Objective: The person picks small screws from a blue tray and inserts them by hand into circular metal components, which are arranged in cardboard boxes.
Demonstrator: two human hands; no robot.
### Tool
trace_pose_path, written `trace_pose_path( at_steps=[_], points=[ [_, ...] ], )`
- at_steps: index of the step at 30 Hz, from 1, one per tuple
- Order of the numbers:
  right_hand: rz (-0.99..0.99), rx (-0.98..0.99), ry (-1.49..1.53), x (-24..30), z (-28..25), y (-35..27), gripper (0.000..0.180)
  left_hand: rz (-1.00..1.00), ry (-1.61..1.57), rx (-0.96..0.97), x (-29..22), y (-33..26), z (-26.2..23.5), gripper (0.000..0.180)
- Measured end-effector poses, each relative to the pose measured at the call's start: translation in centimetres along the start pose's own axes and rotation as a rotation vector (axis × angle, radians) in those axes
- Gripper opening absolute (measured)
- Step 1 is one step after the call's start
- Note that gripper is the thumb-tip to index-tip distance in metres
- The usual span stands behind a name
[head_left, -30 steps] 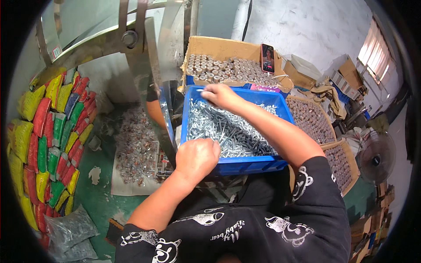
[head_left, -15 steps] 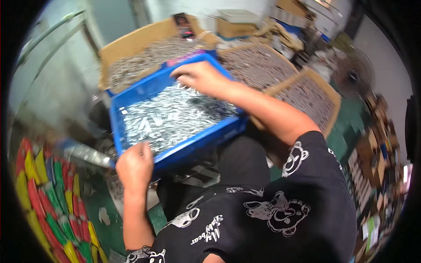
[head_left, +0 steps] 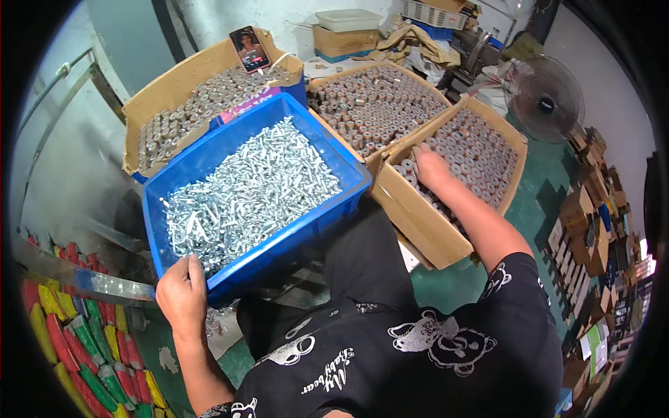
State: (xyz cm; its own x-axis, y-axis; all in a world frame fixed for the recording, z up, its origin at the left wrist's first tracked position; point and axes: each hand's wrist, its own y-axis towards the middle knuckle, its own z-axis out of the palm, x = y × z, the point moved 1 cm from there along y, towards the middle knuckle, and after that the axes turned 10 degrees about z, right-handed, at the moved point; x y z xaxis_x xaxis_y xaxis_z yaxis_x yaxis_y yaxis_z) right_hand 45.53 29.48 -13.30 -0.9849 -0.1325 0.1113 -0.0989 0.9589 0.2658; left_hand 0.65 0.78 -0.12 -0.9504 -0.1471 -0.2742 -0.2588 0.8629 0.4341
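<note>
A blue plastic bin [head_left: 306,221] holds a heap of loose, shiny metal screw-like pieces [head_left: 261,188]. At its near left corner my left hand [head_left: 182,296] is closed over the rim, thumb uppermost. My right hand [head_left: 433,169] reaches into the cardboard box [head_left: 425,219] on the right, at its left side. Its fingers are bent down together among round metal cylinders with centre holes [head_left: 481,157]. The fingertips are partly hidden, so what they pinch does not show.
Two more cardboard boxes of cylinders stand behind, a middle box [head_left: 380,104] and a left box [head_left: 178,76]. A phone [head_left: 249,50] leans on the left box. Right of them is a fan [head_left: 546,101]. Red, yellow and green bundles [head_left: 90,334] lie lower left.
My right hand has gone from above the metal pieces in the blue bin to the right-hand box. My left hand stays at the bin's corner. The view has shifted a little.
</note>
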Motion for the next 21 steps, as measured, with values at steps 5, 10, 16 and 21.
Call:
trace_pose_path(
  at_steps=[5, 10, 16, 21],
  points=[
    [0.194, -0.072, 0.069, -0.1, 1.2, 0.6, 0.022, 0.008, -0.002, -0.007, -0.5, 0.2, 0.2, 0.035],
    [0.196, -0.008, 0.538, -3.6, -0.5, 3.1, 0.036, 0.006, 0.021, -0.004, -0.9, 0.3, -0.3, 0.035],
    [0.231, 0.571, 1.320, 5.4, -4.3, 11.2, 0.021, 0.002, 0.079, -0.017, -0.5, 0.7, 0.0, 0.035],
    [-0.128, -0.014, 0.127, 13.8, 1.7, 17.7, 0.029, -0.042, 0.073, 0.018, -0.6, 0.7, -0.2, 0.033]
  ],
)
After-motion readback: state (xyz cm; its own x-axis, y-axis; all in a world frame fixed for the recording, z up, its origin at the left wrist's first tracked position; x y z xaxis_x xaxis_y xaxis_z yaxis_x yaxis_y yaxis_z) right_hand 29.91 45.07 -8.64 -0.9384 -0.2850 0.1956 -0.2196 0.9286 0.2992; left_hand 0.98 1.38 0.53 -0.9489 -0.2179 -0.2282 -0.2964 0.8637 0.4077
